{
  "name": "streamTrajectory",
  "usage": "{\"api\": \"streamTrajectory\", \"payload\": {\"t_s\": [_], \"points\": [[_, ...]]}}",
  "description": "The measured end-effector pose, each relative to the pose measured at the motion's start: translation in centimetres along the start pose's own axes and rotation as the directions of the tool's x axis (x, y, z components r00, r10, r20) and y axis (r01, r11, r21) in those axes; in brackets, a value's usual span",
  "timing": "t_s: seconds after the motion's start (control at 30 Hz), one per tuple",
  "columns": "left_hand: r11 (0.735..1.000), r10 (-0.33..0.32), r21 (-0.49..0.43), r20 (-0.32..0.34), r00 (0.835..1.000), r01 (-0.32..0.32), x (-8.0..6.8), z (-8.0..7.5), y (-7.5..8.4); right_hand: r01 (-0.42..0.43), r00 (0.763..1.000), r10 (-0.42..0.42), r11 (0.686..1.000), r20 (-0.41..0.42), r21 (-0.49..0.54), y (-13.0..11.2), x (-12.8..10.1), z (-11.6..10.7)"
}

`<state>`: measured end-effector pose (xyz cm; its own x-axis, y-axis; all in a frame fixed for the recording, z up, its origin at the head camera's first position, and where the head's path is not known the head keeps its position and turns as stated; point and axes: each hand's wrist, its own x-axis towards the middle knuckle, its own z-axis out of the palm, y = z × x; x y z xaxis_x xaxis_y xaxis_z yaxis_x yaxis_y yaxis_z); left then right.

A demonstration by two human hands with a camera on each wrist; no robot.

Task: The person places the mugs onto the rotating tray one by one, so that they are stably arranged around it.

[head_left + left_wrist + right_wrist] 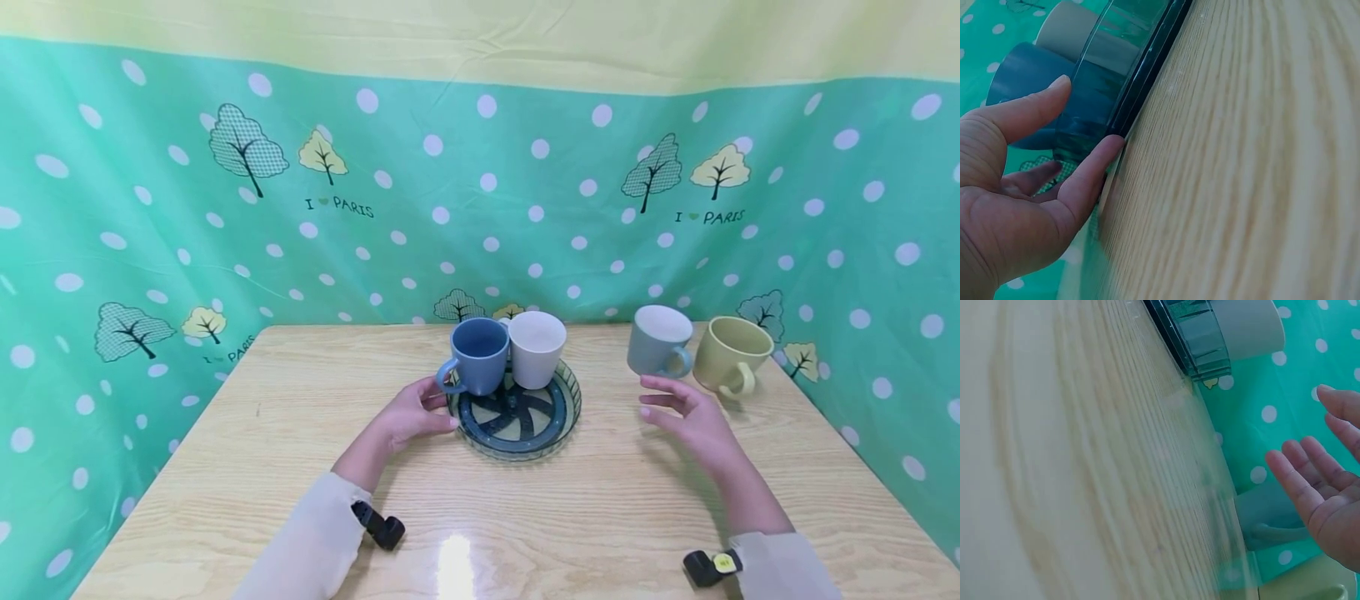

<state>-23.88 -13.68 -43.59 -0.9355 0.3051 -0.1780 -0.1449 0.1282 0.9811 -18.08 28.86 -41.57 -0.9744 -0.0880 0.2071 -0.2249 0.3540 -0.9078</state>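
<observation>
Wooden table (pixel 600 517): two mugs on the glass plate (pixel 558 417), left hand (pixel 408 414) open-fingered against its rim, right hand (pixel 693 421) open near the grey mug (pixel 658 340), yellow mug (pixel 731 354) waiting too.

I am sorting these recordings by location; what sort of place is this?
Probably a staged tabletop set rather than a real kitchen: a wooden table closed in by a green dotted cloth, with only mugs and a glass plate laid out.

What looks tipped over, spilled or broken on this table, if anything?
Nothing stands out. The blue mug and white mug stand upright on the green plate; the grey mug and yellow mug stand upright on the table. No spill or crack shows. The left hand touches the plate's rim; the right hand holds nothing.
</observation>
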Motion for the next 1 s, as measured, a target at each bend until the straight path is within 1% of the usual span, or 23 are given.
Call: {"api": "streamTrajectory", "payload": {"t_s": [0.13, 0.3, 0.5, 0.63, 0.73, 0.83, 1.0], "points": [[1.000, -0.001, -0.016, -0.021, 1.000, 0.001, -0.1, 0.2, -0.2, -0.014, 1.000, 0.013, 1.000, -0.018, -0.028, -0.1, -0.2, -0.4], [1.000, 0.006, -0.020, -0.033, 0.999, -0.007, -0.3, 0.5, -0.4, -0.055, 0.998, 0.051, 0.995, -0.044, -0.080, 0.2, -0.4, -0.9], [1.000, 0.013, -0.026, -0.052, 0.999, -0.014, -0.7, 0.8, -0.4, -0.076, 0.991, 0.060, 0.987, -0.116, -0.139, 0.4, -0.5, -1.6], [0.999, 0.007, -0.031, -0.079, 0.997, -0.009, -0.8, 1.0, -0.4, -0.114, 0.983, 0.090, 0.983, -0.161, -0.146, 0.4, -0.5, -2.1], [1.000, 0.003, -0.027, -0.092, 0.996, -0.006, -0.8, 1.0, -0.4, -0.147, 0.975, 0.118, 0.978, -0.189, -0.147, 0.4, -0.3, -2.5], [1.000, 0.012, -0.021, -0.092, 0.996, -0.013, -0.8, 1.0, -0.4, -0.193, 0.962, 0.156, 0.970, -0.224, -0.151, 0.4, -0.2, -2.8], [0.999, 0.023, -0.024, -0.089, 0.996, -0.025, -0.9, 1.0, -0.4, -0.270, 0.927, 0.224, 0.955, -0.301, -0.124, 0.6, -0.1, -3.3]]}}
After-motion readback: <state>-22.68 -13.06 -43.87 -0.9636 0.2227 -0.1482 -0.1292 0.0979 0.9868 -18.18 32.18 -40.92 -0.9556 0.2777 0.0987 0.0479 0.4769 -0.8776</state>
